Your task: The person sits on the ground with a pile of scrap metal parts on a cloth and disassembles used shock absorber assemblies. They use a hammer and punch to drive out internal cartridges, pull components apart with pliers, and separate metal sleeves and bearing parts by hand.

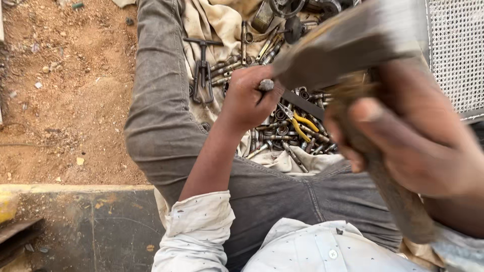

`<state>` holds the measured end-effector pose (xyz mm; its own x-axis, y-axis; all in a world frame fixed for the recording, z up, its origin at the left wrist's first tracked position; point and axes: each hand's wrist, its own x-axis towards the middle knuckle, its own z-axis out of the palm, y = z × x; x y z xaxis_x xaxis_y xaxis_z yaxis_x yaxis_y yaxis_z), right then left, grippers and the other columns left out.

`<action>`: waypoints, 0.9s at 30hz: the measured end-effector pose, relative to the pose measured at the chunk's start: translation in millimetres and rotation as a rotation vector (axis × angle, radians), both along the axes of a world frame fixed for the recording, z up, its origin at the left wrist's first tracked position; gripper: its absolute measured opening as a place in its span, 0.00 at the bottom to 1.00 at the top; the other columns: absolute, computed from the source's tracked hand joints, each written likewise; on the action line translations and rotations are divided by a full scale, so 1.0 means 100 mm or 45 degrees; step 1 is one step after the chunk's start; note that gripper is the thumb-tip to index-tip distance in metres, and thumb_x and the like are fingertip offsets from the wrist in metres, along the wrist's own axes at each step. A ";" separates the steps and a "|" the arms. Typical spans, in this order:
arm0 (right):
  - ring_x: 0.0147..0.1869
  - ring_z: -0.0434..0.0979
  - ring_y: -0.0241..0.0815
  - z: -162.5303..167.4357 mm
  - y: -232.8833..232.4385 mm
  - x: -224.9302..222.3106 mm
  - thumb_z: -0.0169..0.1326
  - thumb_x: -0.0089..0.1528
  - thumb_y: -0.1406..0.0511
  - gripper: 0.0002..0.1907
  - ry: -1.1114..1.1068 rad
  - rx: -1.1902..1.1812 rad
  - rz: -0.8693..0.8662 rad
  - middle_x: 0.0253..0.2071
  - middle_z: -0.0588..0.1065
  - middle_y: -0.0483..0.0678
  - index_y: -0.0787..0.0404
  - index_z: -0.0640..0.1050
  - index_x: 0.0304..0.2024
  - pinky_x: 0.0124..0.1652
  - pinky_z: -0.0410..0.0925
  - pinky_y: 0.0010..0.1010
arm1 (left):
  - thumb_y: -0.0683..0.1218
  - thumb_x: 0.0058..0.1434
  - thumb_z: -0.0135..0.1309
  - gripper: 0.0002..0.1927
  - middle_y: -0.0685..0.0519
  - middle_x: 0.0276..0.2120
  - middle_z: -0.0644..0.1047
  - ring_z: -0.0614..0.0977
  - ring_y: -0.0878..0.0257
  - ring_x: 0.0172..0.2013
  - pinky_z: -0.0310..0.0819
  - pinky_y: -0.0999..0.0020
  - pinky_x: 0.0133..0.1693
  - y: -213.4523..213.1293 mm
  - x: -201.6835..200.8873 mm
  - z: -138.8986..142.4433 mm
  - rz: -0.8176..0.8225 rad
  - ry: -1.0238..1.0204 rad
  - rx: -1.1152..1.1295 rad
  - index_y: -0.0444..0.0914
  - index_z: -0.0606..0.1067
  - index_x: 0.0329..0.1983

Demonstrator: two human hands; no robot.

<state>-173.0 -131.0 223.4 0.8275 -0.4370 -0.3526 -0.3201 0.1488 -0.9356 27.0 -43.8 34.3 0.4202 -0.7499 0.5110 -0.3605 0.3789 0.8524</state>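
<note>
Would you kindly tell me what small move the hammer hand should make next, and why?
Probably a short, controlled tap straight down. The right hand holds the hammer raised just above the metal punch gripped in the left hand, whose fingers sit close under the struck end, so a wide swing looks risky.

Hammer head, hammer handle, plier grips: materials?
Hammer head: likely steel, dull grey, worn face. Hammer handle: looks like wood, brown and rough-grained. Plier grips: yellow plastic or rubber coating, probably, smooth and bright.

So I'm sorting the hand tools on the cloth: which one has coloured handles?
The pliers with yellow handles, beside the left hand; every other tool is bare grey metal.
</note>
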 end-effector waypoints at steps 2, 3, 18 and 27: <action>0.34 0.73 0.36 -0.06 -0.04 -0.15 0.48 0.70 0.57 0.26 -0.111 -0.016 -0.080 0.43 0.72 0.45 0.64 0.59 0.64 0.25 0.72 0.26 | 0.40 0.67 0.60 0.07 0.48 0.23 0.76 0.77 0.55 0.23 0.69 0.61 0.29 -0.02 -0.01 -0.02 0.016 0.019 0.053 0.33 0.77 0.33; 0.32 0.73 0.36 -0.13 -0.06 -0.19 0.45 0.72 0.55 0.23 -0.154 0.051 -0.088 0.39 0.71 0.46 0.67 0.61 0.58 0.26 0.72 0.26 | 0.40 0.67 0.60 0.07 0.48 0.23 0.76 0.78 0.55 0.23 0.69 0.61 0.29 -0.02 -0.02 -0.03 0.011 0.031 0.056 0.33 0.77 0.33; 0.29 0.72 0.35 0.07 -0.18 0.20 0.42 0.73 0.46 0.29 0.001 -0.169 0.138 0.34 0.73 0.50 0.65 0.68 0.57 0.27 0.72 0.27 | 0.38 0.67 0.58 0.08 0.45 0.24 0.74 0.77 0.51 0.25 0.68 0.59 0.30 -0.01 -0.02 0.05 0.030 -0.011 0.032 0.32 0.75 0.32; 0.34 0.77 0.57 -0.18 -0.62 0.19 0.51 0.71 0.54 0.28 -0.158 0.684 0.518 0.45 0.73 0.60 0.70 0.67 0.62 0.35 0.75 0.48 | 0.41 0.69 0.56 0.07 0.46 0.26 0.76 0.79 0.55 0.26 0.70 0.62 0.32 0.04 0.02 -0.02 0.027 0.036 0.076 0.32 0.76 0.36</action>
